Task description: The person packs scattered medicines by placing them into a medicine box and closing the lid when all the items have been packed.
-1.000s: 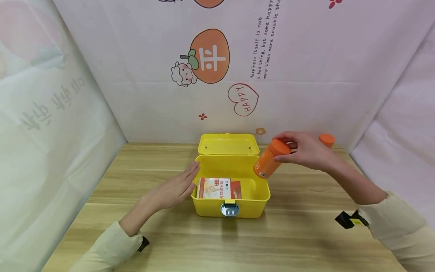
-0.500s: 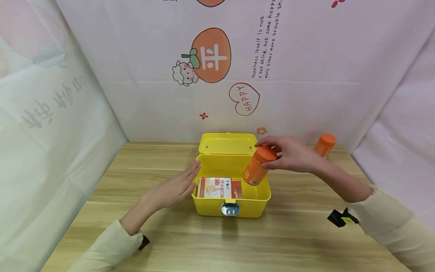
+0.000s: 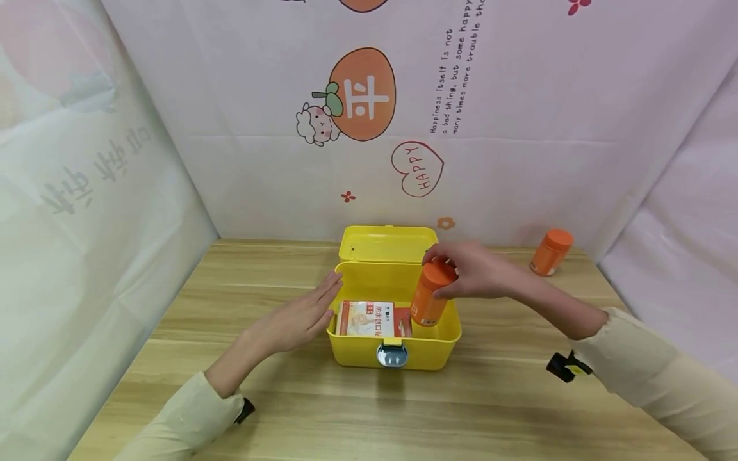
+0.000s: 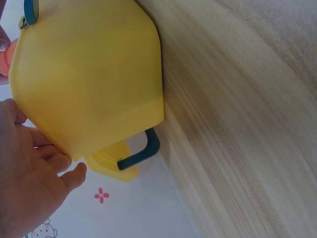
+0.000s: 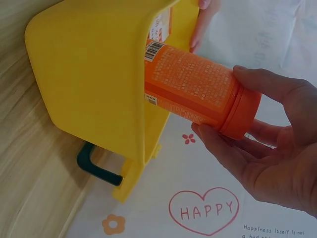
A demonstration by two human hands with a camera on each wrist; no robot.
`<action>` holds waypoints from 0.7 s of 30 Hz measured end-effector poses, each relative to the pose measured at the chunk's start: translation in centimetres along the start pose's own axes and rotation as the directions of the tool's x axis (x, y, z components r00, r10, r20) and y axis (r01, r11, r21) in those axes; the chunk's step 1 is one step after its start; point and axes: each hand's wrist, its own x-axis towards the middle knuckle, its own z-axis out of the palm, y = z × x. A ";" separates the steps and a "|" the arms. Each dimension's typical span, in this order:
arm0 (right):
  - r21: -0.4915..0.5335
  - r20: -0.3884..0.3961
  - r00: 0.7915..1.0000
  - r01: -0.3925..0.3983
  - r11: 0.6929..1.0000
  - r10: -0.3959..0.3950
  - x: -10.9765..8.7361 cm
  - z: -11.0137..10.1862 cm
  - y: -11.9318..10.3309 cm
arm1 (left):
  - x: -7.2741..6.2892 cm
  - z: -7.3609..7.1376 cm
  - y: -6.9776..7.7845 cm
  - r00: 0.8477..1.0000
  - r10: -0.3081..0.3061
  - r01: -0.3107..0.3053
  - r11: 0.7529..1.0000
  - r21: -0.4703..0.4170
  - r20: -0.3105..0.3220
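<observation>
My right hand [image 3: 475, 272] grips an orange bottle [image 3: 428, 301] by its cap end, thumb on one side and fingers on the other. The bottle tilts, its lower end inside the right part of a yellow box [image 3: 352, 352] whose lid [image 3: 389, 243] is swung back. In the right wrist view the orange bottle [image 5: 190, 84] passes the box's rim. My left hand [image 3: 294, 323], fingers extended, rests against the box's left rim; the left wrist view shows this hand [image 4: 34, 168] touching the yellow wall [image 4: 94, 74]. A white-and-red bandage box [image 3: 366, 318] lies inside on the left.
A second orange bottle [image 3: 550, 253] stands at the back right of the wooden table [image 3: 277, 410]. Behind the table hangs a printed cloth [image 3: 259, 186]. The box has a clear latch [image 3: 392, 355] in front and a dark green handle [image 5: 96, 168].
My right hand has carried the orange bottle left and down into the yellow box, bringing the second bottle fully into sight. The left hand has stayed at the box's left rim.
</observation>
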 end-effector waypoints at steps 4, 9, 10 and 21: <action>-0.035 0.029 1.000 -0.004 0.999 0.005 0.6 0.6 0.1 | 0.1 0.0 0.0 1.000 0.005 -0.005 1.000 0.012 -0.003; -0.073 0.044 0.999 0.007 0.997 -0.003 1.1 1.2 0.2 | 0.2 -0.1 0.1 1.000 0.028 -0.028 0.999 0.015 -0.011; -0.077 0.047 0.999 0.010 0.997 -0.006 1.2 1.3 0.3 | 0.2 -0.1 0.1 0.999 0.031 -0.030 0.999 0.014 -0.011; -0.086 0.099 0.995 0.012 0.996 -0.004 1.7 1.3 0.0 | 0.1 -0.2 0.0 1.000 0.026 -0.026 1.000 0.015 0.003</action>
